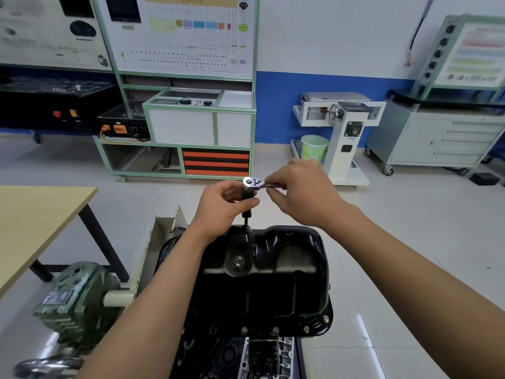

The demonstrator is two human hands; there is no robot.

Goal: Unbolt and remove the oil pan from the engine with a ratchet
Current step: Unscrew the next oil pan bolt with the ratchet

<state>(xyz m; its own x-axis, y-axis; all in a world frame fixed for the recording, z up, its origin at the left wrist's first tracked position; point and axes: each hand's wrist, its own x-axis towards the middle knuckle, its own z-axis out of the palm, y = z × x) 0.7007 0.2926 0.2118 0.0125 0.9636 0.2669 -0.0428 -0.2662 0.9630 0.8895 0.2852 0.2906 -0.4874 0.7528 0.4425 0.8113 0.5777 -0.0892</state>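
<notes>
Head view: the black oil pan point(262, 272) sits at lower centre of the frame, on top of the engine point(262, 356), with its near flange toward the camera. Bare floor point(410, 242) lies open along the pan's right edge and beyond its far edge. On the left, the green gearbox point(73, 299) stands near the pan, and the corner of the wooden table point(32, 214) projects in from centre left.

Count: one ratchet point(252, 183), one extension point(246, 217), two hands, and four bolt heads point(275, 329) along the near flange.

The ratchet is held above the pan's far edge, at frame centre, with the extension pointing straight down from its head to that edge. The left hand point(221, 206) has its fingers curled round the extension just below the ratchet head. The right hand point(303, 192) pinches the ratchet handle with thumb and fingertips.

The handle is almost wholly covered by the right hand. The lower tip of the extension is hidden behind the pan rim. The left forearm covers the pan's left flange. The bottom of the frame cuts off the engine.
</notes>
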